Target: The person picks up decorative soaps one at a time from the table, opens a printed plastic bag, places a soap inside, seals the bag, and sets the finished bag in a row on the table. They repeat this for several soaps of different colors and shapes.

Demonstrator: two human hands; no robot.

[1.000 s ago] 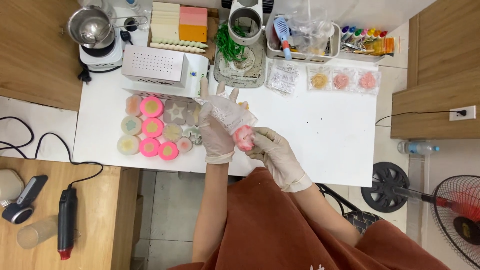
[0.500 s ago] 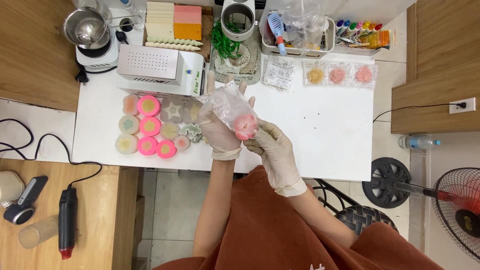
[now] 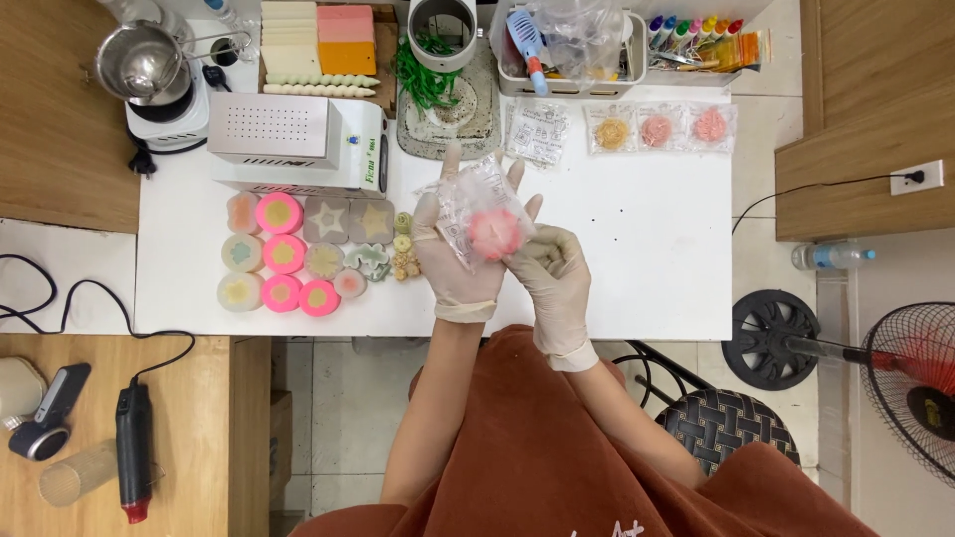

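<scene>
Both my hands wear pale gloves above the white table [image 3: 637,259]. My left hand [image 3: 453,254] lies palm up with fingers spread, and a clear plastic bag [image 3: 473,199] rests on it. A round pink soap [image 3: 495,234] sits inside the bag. My right hand [image 3: 550,268] pinches the bag's lower edge beside the soap. To the left lie several round and square soaps [image 3: 284,254] in pink, cream and grey.
A white boxy machine [image 3: 288,129] stands at the back left, with a metal pot [image 3: 139,65] on a base beside it. Three bagged soaps [image 3: 657,129] lie at the back right. A heat gun [image 3: 134,452] rests on the wooden bench. A fan [image 3: 915,383] stands on the floor at right.
My hands lifted slightly and the pink soap slid deeper into the bag on my left palm. My right hand shifted to the bag's lower edge.
</scene>
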